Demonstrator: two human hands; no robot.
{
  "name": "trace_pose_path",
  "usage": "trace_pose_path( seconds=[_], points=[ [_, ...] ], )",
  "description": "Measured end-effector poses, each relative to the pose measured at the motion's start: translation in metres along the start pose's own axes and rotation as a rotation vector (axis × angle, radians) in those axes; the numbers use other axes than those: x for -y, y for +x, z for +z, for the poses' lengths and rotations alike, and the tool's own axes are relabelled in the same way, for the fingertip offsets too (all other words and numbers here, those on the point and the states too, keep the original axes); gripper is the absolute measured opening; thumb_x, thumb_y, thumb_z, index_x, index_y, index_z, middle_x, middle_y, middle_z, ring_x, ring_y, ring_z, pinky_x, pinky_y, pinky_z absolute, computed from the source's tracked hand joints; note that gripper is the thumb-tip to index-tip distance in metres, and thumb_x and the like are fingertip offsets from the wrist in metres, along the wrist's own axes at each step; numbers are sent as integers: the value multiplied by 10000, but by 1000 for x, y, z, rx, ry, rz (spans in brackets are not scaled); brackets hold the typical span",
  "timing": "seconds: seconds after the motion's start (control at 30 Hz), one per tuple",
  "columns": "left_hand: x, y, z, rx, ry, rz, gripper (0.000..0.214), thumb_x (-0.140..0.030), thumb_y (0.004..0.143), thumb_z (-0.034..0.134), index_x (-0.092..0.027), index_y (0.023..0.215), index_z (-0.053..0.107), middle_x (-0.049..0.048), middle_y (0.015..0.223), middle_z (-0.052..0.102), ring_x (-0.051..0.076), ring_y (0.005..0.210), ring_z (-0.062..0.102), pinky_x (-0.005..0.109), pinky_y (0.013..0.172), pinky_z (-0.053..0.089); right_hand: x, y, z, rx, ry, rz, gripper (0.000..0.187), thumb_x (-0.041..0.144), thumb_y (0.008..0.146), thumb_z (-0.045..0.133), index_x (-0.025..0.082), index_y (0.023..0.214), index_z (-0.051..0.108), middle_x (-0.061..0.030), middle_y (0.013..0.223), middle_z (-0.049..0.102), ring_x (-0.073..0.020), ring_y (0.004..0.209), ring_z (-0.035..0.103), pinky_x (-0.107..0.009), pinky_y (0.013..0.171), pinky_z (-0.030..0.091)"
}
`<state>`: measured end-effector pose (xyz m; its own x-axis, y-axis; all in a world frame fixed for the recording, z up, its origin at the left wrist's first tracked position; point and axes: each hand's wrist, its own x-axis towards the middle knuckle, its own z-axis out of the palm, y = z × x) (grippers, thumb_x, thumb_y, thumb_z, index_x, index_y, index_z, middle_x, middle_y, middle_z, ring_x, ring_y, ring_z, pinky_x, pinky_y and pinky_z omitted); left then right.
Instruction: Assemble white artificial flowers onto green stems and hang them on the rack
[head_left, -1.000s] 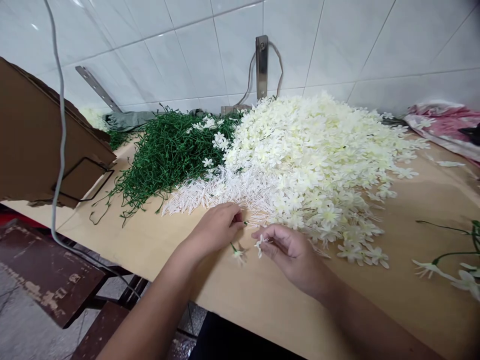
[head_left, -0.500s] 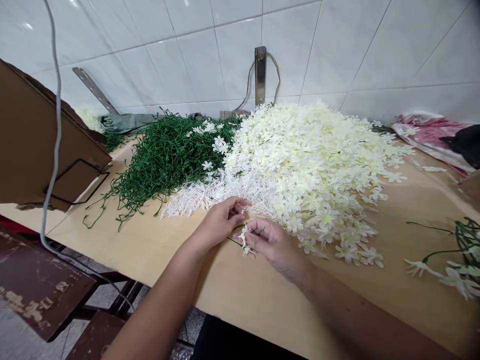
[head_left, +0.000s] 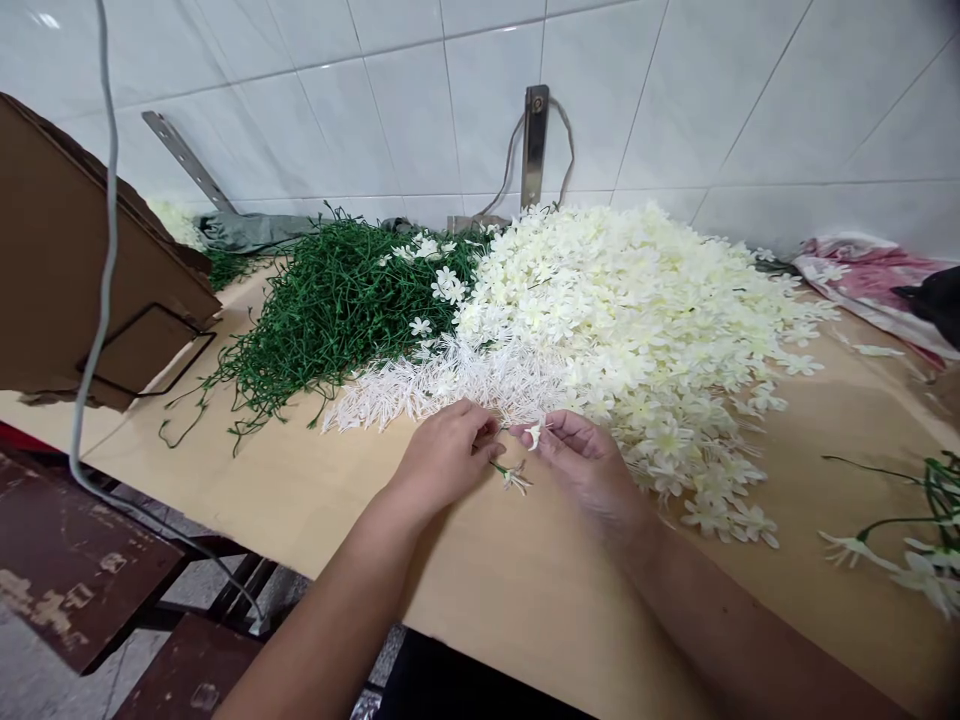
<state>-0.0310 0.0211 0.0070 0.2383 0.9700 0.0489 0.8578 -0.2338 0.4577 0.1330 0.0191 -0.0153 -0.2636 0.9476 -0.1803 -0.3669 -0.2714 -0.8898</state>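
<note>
My left hand [head_left: 454, 450] is closed around a green artificial flower stem, and a small white flower [head_left: 514, 478] on it sticks out below the fingers. In a pinch, my right hand [head_left: 589, 465] holds a white artificial flower [head_left: 535, 433] close to the left fingertips. Both hands are low over the table, just in front of a heap of thin white stamen pieces [head_left: 450, 375]. Behind the right hand spreads a large pile of cream-white petals [head_left: 637, 300]. Green plastic stems [head_left: 352, 290] lie in a tangled mound at the back left.
A cardboard box [head_left: 90, 270] with a black wire frame stands at the left, and a grey cable [head_left: 111, 220] hangs before it. Stems with white flowers [head_left: 926, 570] lie at the right edge. A pink and white cloth [head_left: 862, 275] rests by the tiled wall.
My right hand has moved right, away from the left, with a white flower in its fingertips. The flower on the stem now shows below my left hand. The view has shifted slightly.
</note>
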Motion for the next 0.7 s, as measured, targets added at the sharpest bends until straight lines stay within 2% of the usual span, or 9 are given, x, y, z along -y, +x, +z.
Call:
trace_pose_path(
  seconds=[0.1, 0.23, 0.43, 0.5, 0.7],
  points=[
    [-1, 1, 1, 18, 34, -28, 58, -242, 747, 536, -193, 758, 563, 30, 791, 572, 172, 721, 515, 291, 619, 370, 3, -1, 0, -19, 85, 16, 233, 325, 606, 735, 199, 671, 549, 13, 695, 647, -154, 674, 612, -313, 695, 474],
    [-1, 2, 2, -30, 53, -32, 112, -185, 770, 486, -193, 857, 556, 37, 803, 592, 181, 737, 521, 306, 649, 384, 5, -1, 1, -5, 150, 19, 234, 305, 588, 748, 205, 658, 549, 17, 646, 636, -161, 660, 611, -308, 650, 477],
    [3, 5, 8, -71, 55, 62, 215, -157, 804, 423, -197, 914, 603, 63, 853, 557, 194, 855, 513, 320, 761, 407, 0, 12, 9, 96, 122, -74, 176, 280, 641, 715, 195, 675, 565, 29, 673, 632, -142, 754, 616, -303, 782, 442],
    [4, 6, 9, -74, 41, 48, 191, -163, 790, 449, -188, 907, 598, 64, 864, 547, 197, 866, 511, 317, 761, 413, -2, 20, 12, 108, 103, -88, 175, 278, 649, 707, 189, 683, 560, 26, 685, 626, -142, 769, 613, -303, 792, 436],
    [3, 5, 6, -57, 94, -70, 127, -205, 793, 479, -167, 852, 585, 67, 863, 550, 205, 856, 520, 322, 750, 414, -2, 29, 12, 36, 122, -117, 162, 271, 650, 702, 197, 670, 559, 28, 644, 616, -159, 748, 613, -291, 696, 458]
  ],
)
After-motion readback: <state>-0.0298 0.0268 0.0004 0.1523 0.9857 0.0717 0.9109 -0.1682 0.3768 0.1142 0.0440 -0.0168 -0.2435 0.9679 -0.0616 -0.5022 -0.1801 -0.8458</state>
